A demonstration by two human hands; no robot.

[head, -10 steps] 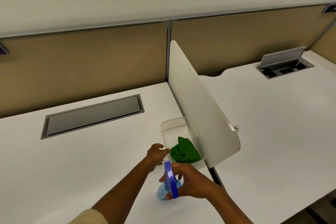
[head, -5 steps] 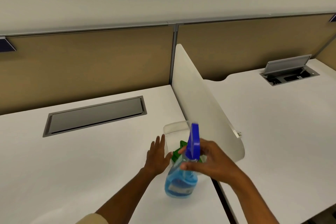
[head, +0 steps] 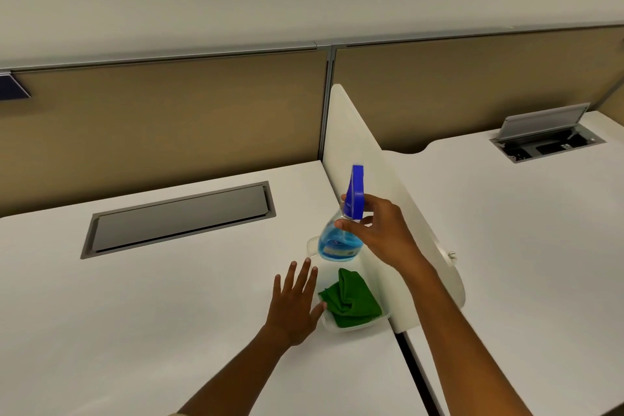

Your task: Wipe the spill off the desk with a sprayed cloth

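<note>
Counter [head: 169, 297] white, no spill visible. Right hand [head: 381, 233] grips spray bottle [head: 337, 243] by neck, aloft. Left hand [head: 293, 304] spread flat. Green cloth [head: 351, 300] in clear tray [head: 354, 328]: soft, light; pinch its bunched top.

Even, diffuse overhead light, medium bright, no harsh glare.
Shadows soft: faint one under the left hand [head: 294, 309] on the white desk [head: 135, 297], darker band under the partition panel [head: 169, 132] along the desk's back edge. Spray bottle [head: 341, 233] head slightly motion-blurred, right hand [head: 381, 233] a bit soft. Wide-angle bowing: partition top rail curves, edges stretch. Overall compression softness, low fine detail.
</note>
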